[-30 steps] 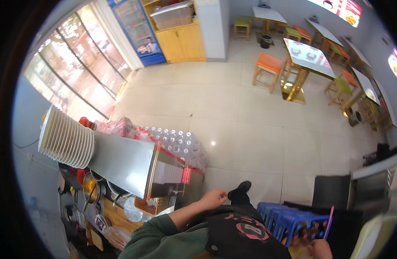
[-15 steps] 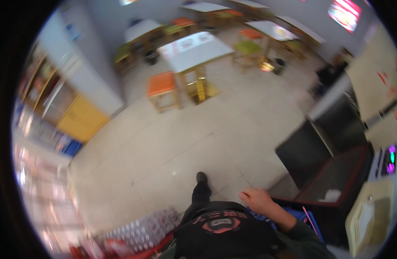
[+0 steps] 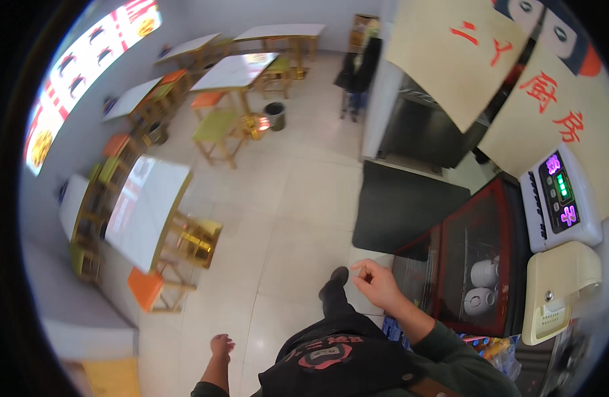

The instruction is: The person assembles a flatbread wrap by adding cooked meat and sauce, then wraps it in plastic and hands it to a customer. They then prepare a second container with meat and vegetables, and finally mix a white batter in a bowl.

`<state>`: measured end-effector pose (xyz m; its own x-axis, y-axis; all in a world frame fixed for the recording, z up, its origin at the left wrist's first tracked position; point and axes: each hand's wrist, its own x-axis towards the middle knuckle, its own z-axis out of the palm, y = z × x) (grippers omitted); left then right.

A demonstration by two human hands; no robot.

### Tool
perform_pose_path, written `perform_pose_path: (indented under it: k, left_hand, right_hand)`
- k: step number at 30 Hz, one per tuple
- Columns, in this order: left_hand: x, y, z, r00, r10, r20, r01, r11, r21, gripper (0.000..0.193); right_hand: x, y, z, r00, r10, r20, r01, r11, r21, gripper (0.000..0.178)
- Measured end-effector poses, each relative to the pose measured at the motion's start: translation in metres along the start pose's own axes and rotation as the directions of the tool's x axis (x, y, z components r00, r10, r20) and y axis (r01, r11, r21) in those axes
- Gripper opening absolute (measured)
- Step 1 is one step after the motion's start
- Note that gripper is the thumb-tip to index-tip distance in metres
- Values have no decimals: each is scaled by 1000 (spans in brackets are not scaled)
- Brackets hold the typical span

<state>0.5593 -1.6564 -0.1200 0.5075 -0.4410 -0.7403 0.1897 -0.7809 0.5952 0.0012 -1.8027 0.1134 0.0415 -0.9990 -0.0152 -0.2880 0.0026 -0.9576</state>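
Note:
My right hand (image 3: 376, 283) is held out in front of my body, beside the dark red-framed glass cabinet (image 3: 473, 264). Its fingers are loosely bent, with a gap between index finger and thumb, and nothing shows in it. Low on the left hangs my left hand (image 3: 222, 345), over the tiled floor (image 3: 271, 245). It too has loosely curled fingers, slightly apart, and appears to hold nothing. White rounded containers (image 3: 480, 301) sit behind the cabinet's glass. I wear a dark apron (image 3: 324, 357), and one dark shoe (image 3: 339, 274) is forward.
A dark mat (image 3: 404, 208) lies before a doorway with beige hanging curtains (image 3: 443, 59). A white-topped table (image 3: 149, 205) and an orange stool (image 3: 145, 289) stand at left. A green stool (image 3: 215, 129) and bins (image 3: 275, 114) are farther off. A white display machine (image 3: 561, 198) tops the cabinet.
My view has turned to the right, so the tables have shifted left and the doorway curtains show more fully. My left hand has come into view. A different foot position shows below.

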Motion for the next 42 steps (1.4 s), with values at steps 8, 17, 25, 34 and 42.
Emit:
perform_pose_path:
  k: [8,17,25,34,42]
  left_hand:
    - [20,202,289,864,253,434,-413,850,327,16]
    - [108,267,469,763,-123,634,-627,98,773,23]
    - [147,480,734,503,-151,851,-840,-316,441,22]
    - [-105,585,1202,-45,-77,996,-989,144,-34,30]
    - [-367,527,1414,-234,-411,881,-947,302,-111,29]
  right_hand:
    - [271,27,-214,835,15,-550,277,852,445,61]
    - [487,-25,-492,375,-38,-926,402,907,125,91]
    - [640,-63,-546,629,-418,-656,362,904,-228,82]
    - [698,-54,-652,677,-713,-181,616,684,-391,90]
    - [635,37,-843,830,-550,95,552,784,-283,69]
